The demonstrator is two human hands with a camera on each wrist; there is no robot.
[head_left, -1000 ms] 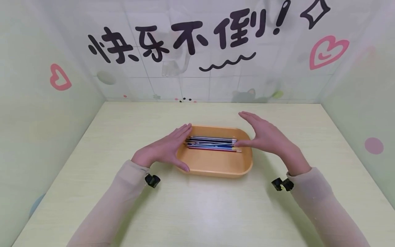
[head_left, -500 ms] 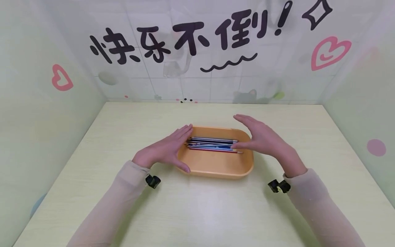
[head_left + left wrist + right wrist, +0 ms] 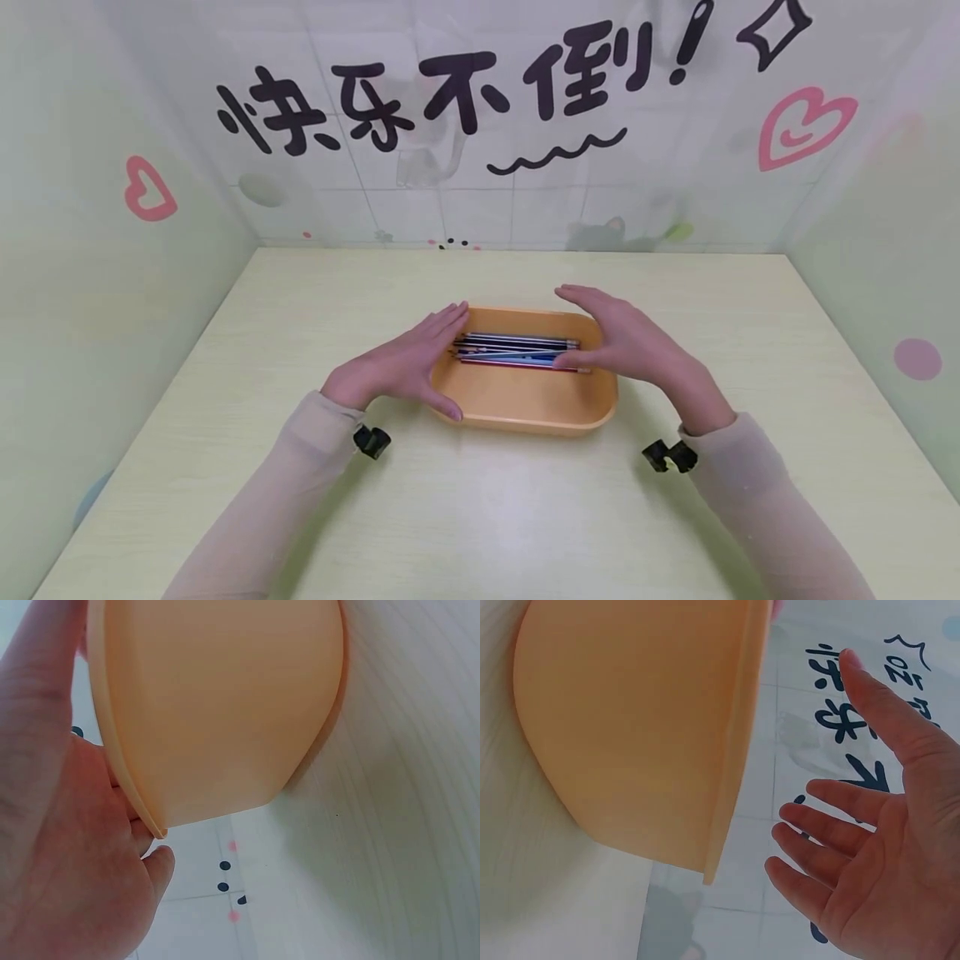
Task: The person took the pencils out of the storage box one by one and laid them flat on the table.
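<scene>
Right hand (image 3: 633,346) moved frame-left, fingers (image 3: 825,827) apart | left hand (image 3: 401,362) spread at tray (image 3: 517,400), mid-frame | risk: pencils (image 3: 510,351) nudged by dipping thumb (image 3: 577,359)

The right hand (image 3: 630,337) now hovers farther in over the right end of the orange tray (image 3: 517,396), nearer the tray's middle

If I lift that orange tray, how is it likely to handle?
The tray looks like thin moulded plastic, so it is probably fairly stiff and light for its size. Its low, wide shape suggests it won't tip easily when pushed. The pencils lie loose against bare floor, so they may roll or slide if it tilts.
</scene>
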